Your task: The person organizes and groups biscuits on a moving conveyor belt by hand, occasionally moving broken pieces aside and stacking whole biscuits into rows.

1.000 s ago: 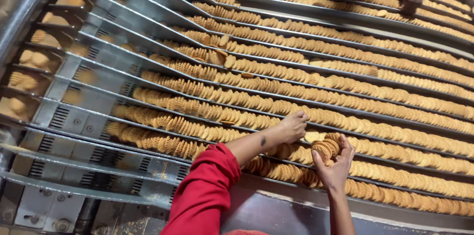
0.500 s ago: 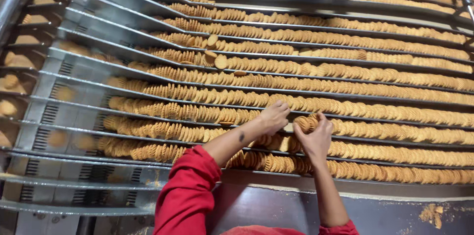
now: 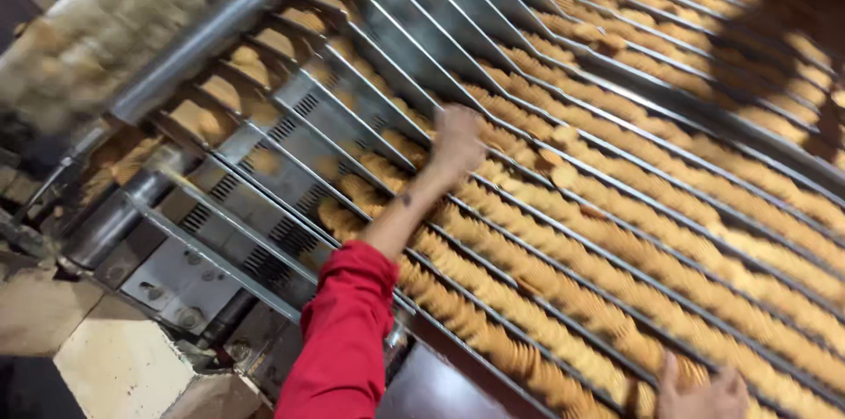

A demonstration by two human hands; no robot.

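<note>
Where metal rails [image 3: 528, 234] part, left hand [image 3: 458, 142] on tan biscuits [image 3: 528, 199]

A bright red sleeve [image 3: 346, 331] covers the left upper arm, forearm bare.

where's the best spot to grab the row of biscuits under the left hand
Probably from above. The biscuits stand on edge, packed face to face between metal rails, so only their top rims are free. Press flat palms against both ends of a short stack, as the left hand reaches down, then lift straight up.
</note>
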